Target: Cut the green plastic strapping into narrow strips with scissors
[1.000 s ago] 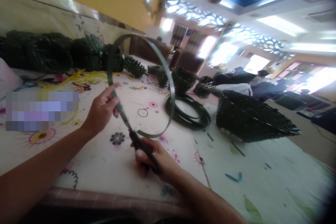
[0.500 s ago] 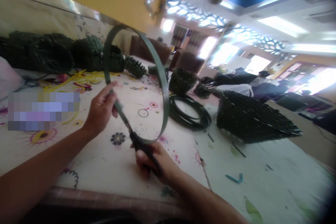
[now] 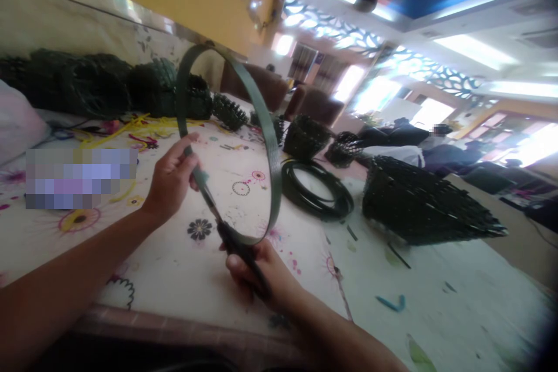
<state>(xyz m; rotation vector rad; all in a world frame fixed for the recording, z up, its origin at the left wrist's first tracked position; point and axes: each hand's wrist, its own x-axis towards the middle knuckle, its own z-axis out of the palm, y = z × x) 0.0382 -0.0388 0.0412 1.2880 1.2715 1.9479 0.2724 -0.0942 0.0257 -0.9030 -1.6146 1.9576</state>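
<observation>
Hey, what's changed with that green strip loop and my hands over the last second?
The green strip has swung: its right side moved left, away from overlapping the coil, and its lower curve dropped nearer your right hand. Nothing was taken hold of or let go. Your left hand still holds the strip, your right the scissors; the coil stays put.
</observation>
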